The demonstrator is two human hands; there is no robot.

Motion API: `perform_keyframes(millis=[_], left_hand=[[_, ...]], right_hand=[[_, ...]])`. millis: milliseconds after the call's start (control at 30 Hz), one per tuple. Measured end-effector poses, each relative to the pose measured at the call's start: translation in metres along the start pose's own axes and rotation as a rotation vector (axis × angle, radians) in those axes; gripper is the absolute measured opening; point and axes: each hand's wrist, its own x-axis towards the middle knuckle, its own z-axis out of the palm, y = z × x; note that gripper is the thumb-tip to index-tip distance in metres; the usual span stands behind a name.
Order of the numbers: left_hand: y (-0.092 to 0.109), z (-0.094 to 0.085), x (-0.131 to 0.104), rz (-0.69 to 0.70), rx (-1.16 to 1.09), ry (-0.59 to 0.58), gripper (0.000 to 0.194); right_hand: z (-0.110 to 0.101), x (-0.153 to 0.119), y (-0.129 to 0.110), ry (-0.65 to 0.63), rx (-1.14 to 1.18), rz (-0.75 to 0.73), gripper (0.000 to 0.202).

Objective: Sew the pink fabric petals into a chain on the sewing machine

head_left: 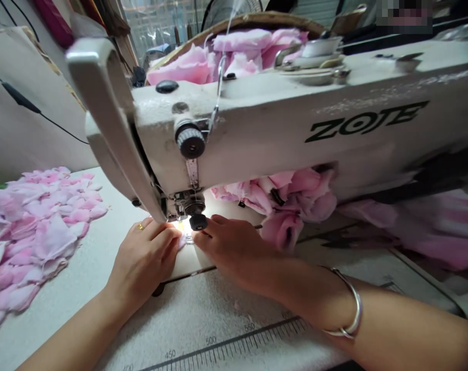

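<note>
A white sewing machine (pixel 257 123) marked ZOJE spans the view, its lit needle area low at the centre. My left hand (pixel 146 257) lies just left of the needle, fingers pressed together on a small pale pink fabric piece (pixel 183 242). Right of the needle is my right hand (pixel 234 245), its fingers curled down by the presser foot; whatever they may hold is hidden. Behind my right hand, pink fabric petals (pixel 283 201) are bunched under the machine arm.
Many pink and white fabric pieces (pixel 36 232) are heaped on the table at the left. A basket (pixel 249 21) of pink fabric stands behind the machine. More pink fabric (pixel 430 226) lies at the right. A printed ruler (pixel 226 348) crosses the front.
</note>
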Motion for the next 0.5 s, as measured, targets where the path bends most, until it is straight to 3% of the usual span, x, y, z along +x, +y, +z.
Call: perform_keyframes(millis=[300, 500], left_hand=[[0.009, -0.005, -0.002, 0.010, 0.018, -0.083, 0.014], [0.015, -0.009, -0.007, 0.056, 0.043, -0.172, 0.023]], right_hand=[[0.000, -0.003, 0.000, -0.022, 0.004, -0.001, 0.029], [0.000, -0.007, 0.002, -0.032, -0.001, 0.007, 0.023]])
